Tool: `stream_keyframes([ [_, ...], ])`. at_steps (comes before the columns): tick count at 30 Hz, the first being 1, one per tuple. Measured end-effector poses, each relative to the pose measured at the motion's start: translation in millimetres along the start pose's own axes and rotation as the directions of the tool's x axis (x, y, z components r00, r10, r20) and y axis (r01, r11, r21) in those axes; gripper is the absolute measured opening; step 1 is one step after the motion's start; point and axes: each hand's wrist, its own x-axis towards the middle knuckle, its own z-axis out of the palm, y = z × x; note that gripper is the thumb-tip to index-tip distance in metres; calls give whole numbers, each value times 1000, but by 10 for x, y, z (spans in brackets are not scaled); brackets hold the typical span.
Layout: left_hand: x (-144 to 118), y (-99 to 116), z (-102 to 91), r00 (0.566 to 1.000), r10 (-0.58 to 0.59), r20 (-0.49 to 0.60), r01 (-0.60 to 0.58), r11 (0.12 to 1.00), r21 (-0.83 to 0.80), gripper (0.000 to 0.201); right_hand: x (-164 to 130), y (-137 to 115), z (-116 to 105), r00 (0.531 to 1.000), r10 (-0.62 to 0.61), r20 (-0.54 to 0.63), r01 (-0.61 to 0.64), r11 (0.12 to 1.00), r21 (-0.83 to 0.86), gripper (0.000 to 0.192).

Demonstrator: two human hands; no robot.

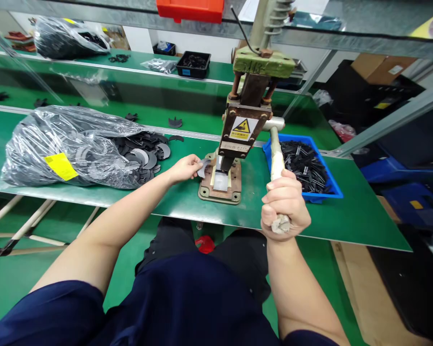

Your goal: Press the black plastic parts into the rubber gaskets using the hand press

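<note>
At bench centre, grey flat part (204,167) pinched in left hand (183,168) at the base of hand press (234,139), right hand (284,204) clenched round press lever (276,161), blue bin (330,180) of black pieces just right, plastic bag (68,149) of black discs left, green bench (346,216).

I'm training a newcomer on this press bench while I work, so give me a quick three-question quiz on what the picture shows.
1. True or false: the right hand grips the press lever.
2. What does the left hand hold at the press base? A) a flat grey piece B) a screwdriver C) a roll of tape
3. Fill in: the small black parts right of the hand press lie in a ____ bin.

Key: 1 true. 2 A, the flat grey piece, held at the left edge of the base. 3 blue.
</note>
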Motion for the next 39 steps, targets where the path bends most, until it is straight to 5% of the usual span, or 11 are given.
stream_keyframes([
  [8,98,312,340,989,-19,146,39,990,-134,32,108,-29,2,986,-157,64,155,987,33,21],
  [19,287,408,332,969,-57,240,61,998,-7,36,105,-25,40,983,-182,23,181,983,38,22],
  [27,313,431,416,941,-195,277,203,979,-1,22,103,-30,45,985,-170,9,171,985,-22,27],
  [32,163,477,507,963,-198,182,209,977,-43,25,112,-29,-1,986,-160,45,161,987,-8,23],
  [36,234,451,244,967,-100,236,140,977,-162,31,122,-32,-31,986,-156,59,157,987,-19,21],
  [39,541,322,-305,999,33,3,-33,975,220,26,117,-19,-34,989,-146,33,146,989,-16,23],
])
